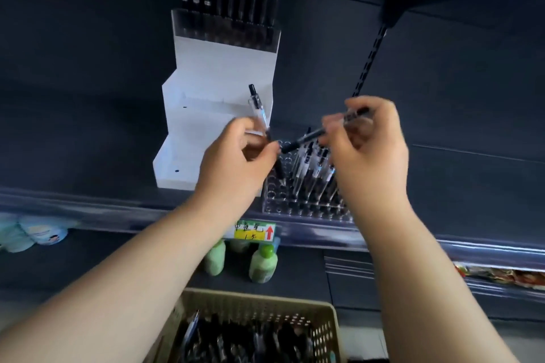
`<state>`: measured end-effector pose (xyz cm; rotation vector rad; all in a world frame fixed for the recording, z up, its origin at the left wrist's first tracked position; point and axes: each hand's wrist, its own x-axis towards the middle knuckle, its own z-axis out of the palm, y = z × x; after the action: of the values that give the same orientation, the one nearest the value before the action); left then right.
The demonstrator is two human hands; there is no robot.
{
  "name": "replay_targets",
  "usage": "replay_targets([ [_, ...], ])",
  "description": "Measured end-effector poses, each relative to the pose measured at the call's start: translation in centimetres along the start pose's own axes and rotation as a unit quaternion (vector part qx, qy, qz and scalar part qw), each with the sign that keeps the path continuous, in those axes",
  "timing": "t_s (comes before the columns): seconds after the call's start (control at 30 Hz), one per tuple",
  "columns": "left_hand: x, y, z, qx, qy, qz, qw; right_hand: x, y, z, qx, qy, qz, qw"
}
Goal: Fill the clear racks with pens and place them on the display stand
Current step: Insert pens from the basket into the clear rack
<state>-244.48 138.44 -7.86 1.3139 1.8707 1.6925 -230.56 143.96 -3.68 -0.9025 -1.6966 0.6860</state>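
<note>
My left hand (236, 156) grips a clear pen with a black cap (257, 106), held upright in front of the white stepped display stand (206, 91). My right hand (365, 144) pinches a black pen (306, 138) that slants down to the left, its tip near my left fingers. Below both hands a clear rack (295, 203) stands on the shelf, with several pens (312, 171) upright in its right half and empty holes on its left. A filled clear rack (227, 29) of black pens sits on the stand's top step.
A beige perforated basket (324, 318) with several loose pens is at the bottom centre. Green bottles (262, 265) stand on the lower shelf under a yellow price tag (253, 231). A dark shelf bracket (371, 53) hangs at the upper right.
</note>
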Motion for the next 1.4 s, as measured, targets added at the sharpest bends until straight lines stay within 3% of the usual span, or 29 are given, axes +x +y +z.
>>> replay_targets([
  [0.27, 3.1, -2.7, 0.7, -0.042, 0.017, -0.042, 0.998, 4.3, 2.7, 2.9, -0.127, -0.087, -0.040, 0.987],
  [0.43, 3.8, -2.3, -0.4, -0.091, 0.037, -0.053, 0.994, 5.4, 3.5, 3.5, -0.161, -0.095, -0.024, 0.982],
  [0.73, 2.6, -2.3, -0.8, -0.073, 0.019, -0.057, 0.996, 5.5, 4.2, 4.8, -0.228, -0.130, -0.012, 0.965],
  [0.9, 2.8, -2.4, -0.8, -0.081, 0.027, -0.074, 0.994, 5.5, 4.4, 4.9, -0.243, -0.123, -0.024, 0.962],
  [1.07, 3.1, -3.0, -0.5, -0.078, 0.029, -0.068, 0.994, 5.1, 4.7, 4.8, -0.288, -0.102, -0.092, 0.948],
  [1.4, 3.8, -4.2, 3.3, 0.021, -0.040, 0.016, 0.999, 4.7, 3.4, 3.9, -0.292, -0.074, -0.117, 0.946],
])
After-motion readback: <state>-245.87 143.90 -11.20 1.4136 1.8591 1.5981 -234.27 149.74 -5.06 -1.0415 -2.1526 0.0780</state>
